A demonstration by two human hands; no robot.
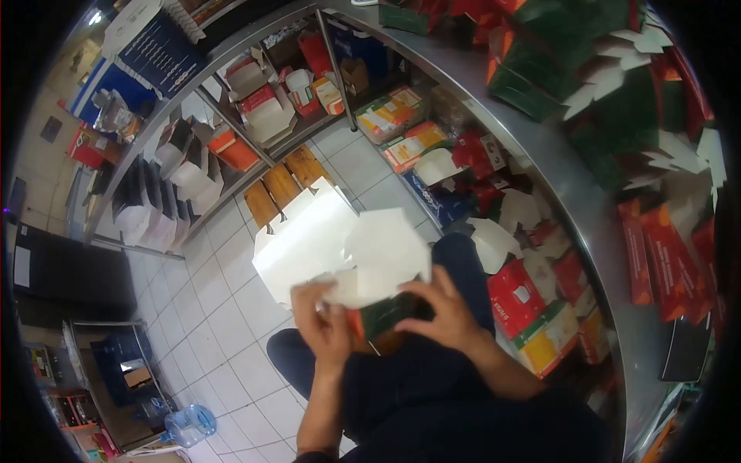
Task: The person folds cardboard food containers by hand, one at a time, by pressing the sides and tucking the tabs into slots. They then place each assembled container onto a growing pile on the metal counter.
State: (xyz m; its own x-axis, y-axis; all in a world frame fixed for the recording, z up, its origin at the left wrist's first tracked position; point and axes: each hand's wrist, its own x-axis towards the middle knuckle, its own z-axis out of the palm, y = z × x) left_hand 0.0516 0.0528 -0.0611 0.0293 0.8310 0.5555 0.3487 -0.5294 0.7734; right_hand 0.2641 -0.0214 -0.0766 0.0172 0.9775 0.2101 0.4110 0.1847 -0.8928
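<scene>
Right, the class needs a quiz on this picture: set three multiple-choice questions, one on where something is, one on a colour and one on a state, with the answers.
1. Where does the blue water bottle stand?
A) on the steel counter
B) on the tiled floor
C) on the person's lap

2. What colour is the inner side of the carton flaps?
A) white
B) black
C) blue

3. How do the left hand and the right hand meet the carton?
A) both grip it
B) only one touches it
C) neither touches it

Answers:
1 B: the water bottle sits on the pale tiles at the lower left.
2 A: the spread flaps show plain white.
3 A: fingers of both hands close on the carton's green and red body.
</scene>
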